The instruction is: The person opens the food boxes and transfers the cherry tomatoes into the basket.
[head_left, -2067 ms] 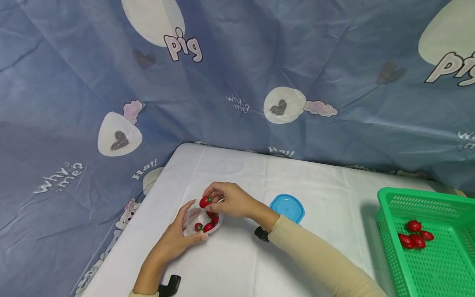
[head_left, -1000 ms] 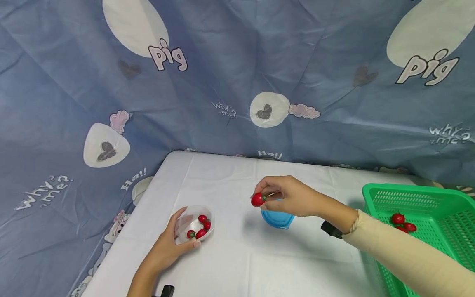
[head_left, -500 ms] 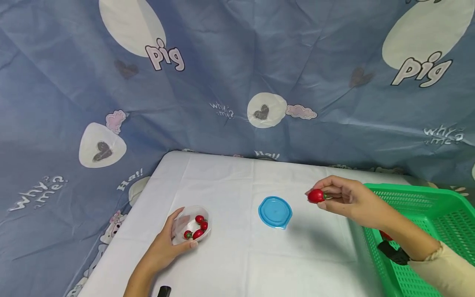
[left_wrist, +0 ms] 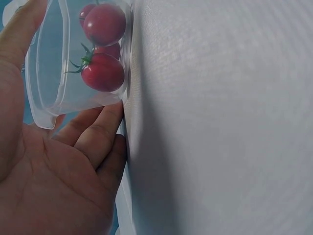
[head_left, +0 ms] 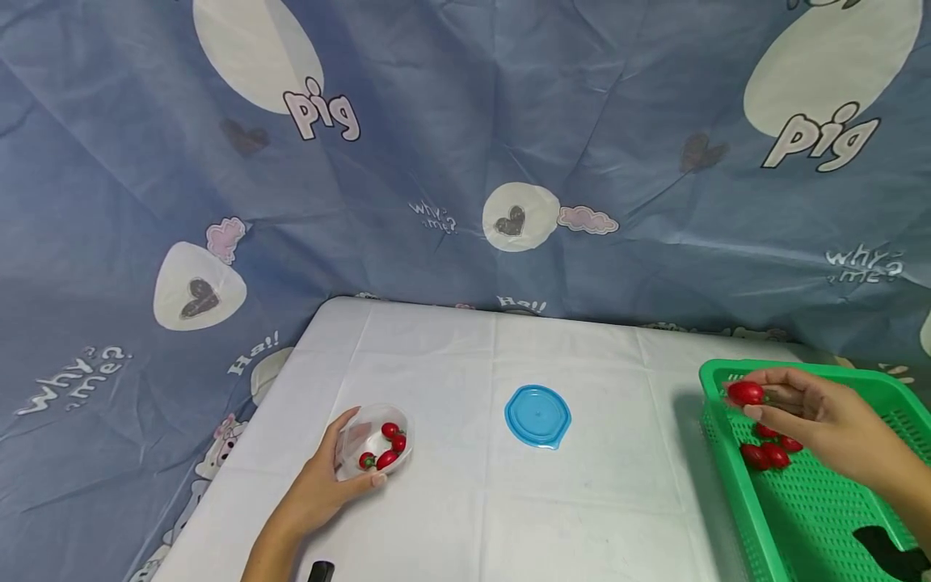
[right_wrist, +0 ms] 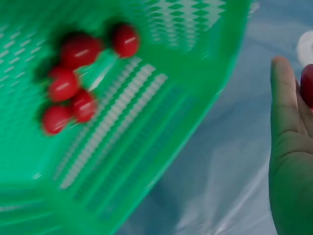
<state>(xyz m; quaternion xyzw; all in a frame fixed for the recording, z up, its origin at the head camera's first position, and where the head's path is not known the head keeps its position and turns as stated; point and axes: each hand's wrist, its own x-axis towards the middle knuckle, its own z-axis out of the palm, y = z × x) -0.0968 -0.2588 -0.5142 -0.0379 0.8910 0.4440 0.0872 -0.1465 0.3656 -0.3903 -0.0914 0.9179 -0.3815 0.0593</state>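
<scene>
My left hand (head_left: 320, 489) holds a clear plastic container (head_left: 351, 440) on the table, thumb and fingers around its sides. Several cherry tomatoes (head_left: 387, 459) lie inside it; the left wrist view shows one tomato (left_wrist: 103, 72) with a green stem. At the right, my right hand (head_left: 825, 416) pinches a single cherry tomato (head_left: 745, 394) above the left part of a green basket (head_left: 742, 485). Below that hand, several tomatoes (head_left: 764, 457) rest on the basket's floor. The right wrist view has the held tomato (right_wrist: 307, 85) cut off at its edge.
A blue lid (head_left: 538, 416) lies flat on the white-covered table (head_left: 582, 501), between the container and the basket. Behind the table hangs a blue printed cloth (head_left: 407, 275). The basket's raised rim borders the right side.
My right hand lifted a tomato out of the clear container and carried it right, past the blue lid, to above the basket. The left hand stays on the container; the head view shifted slightly.
</scene>
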